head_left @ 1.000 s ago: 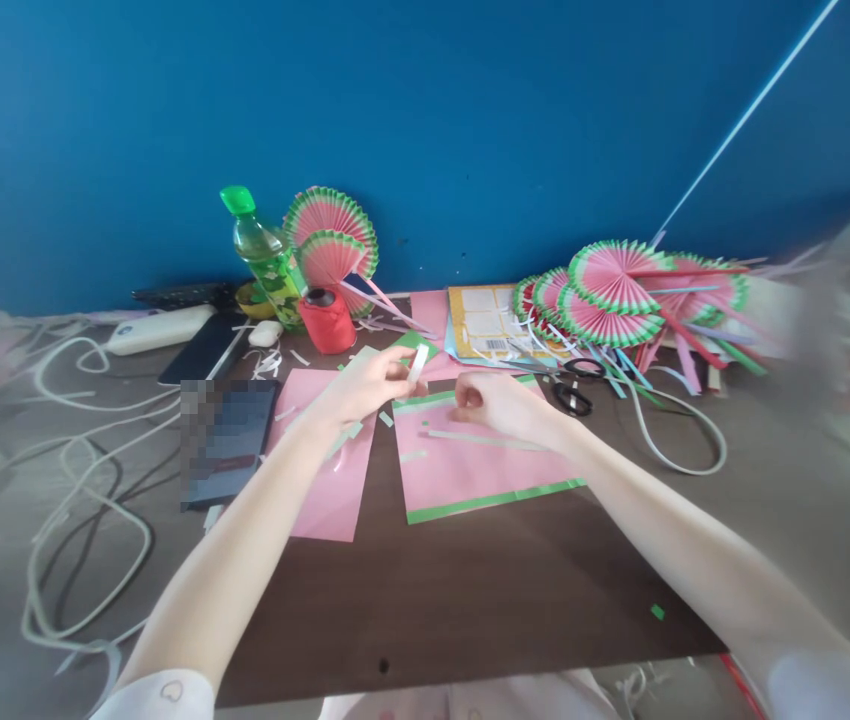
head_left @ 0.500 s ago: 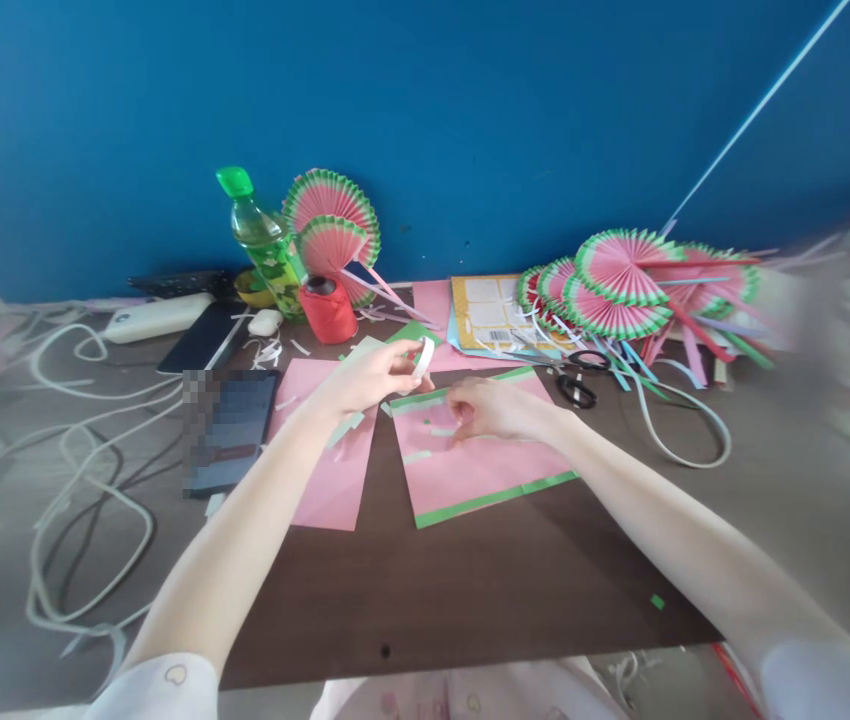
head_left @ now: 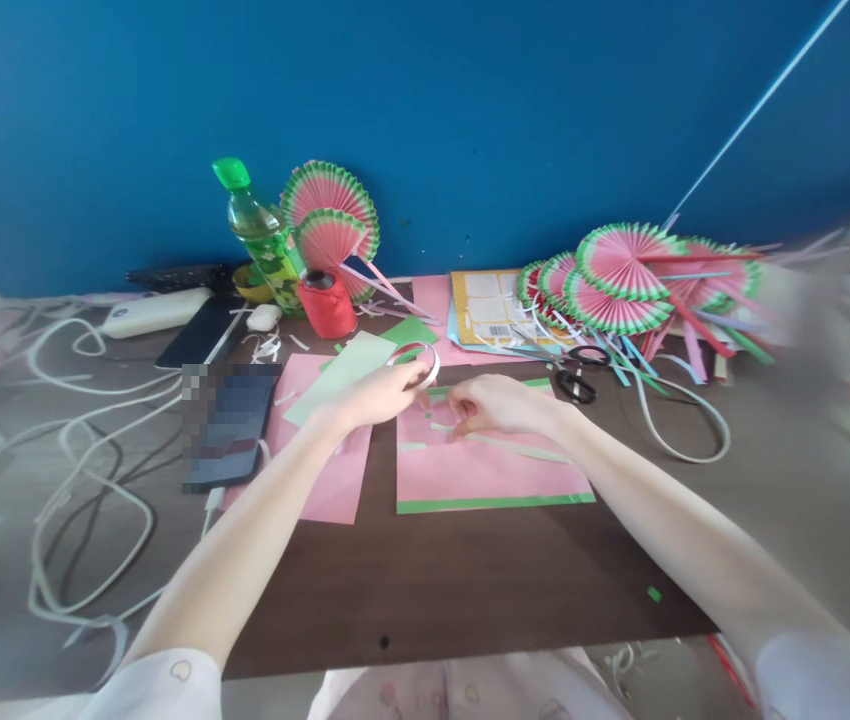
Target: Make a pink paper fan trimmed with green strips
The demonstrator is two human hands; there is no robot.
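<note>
Your left hand (head_left: 384, 395) has its fingers closed on a white tape roll (head_left: 436, 365), ring tilted up, held above the worktop (head_left: 470, 570) near the top left corner of the green-edged pink sheet (head_left: 485, 483). Your right hand (head_left: 504, 403) is over that same sheet, fingers curled, tips drawn close together beside a pale strip (head_left: 522, 449) running across it; can't tell if they grip the strip or anything else. The sheet lies flat right in front of you, green bands along near and far edges, a few pale and green bits on top. To its left, under and beside your left forearm, a plain pink sheet (head_left: 335, 490), with a pale green sheet (head_left: 342, 375) slanted over its far part. Green paper (head_left: 411, 332) sits just behind the tape. Red spool (head_left: 329, 310) behind that, then a green-capped bottle (head_left: 269, 250) and two upright pleated fans (head_left: 331, 235) by the wall. Black-handled scissors (head_left: 576, 387) lie just beyond your right hand, near a yellow packet (head_left: 479, 310) and a pile of pleated fans (head_left: 620, 275). Far left: dark phone (head_left: 200, 335), white power bank (head_left: 159, 313), coiled white cable (head_left: 151, 525). Small green scrap (head_left: 654, 594) near the front edge, right side.
</note>
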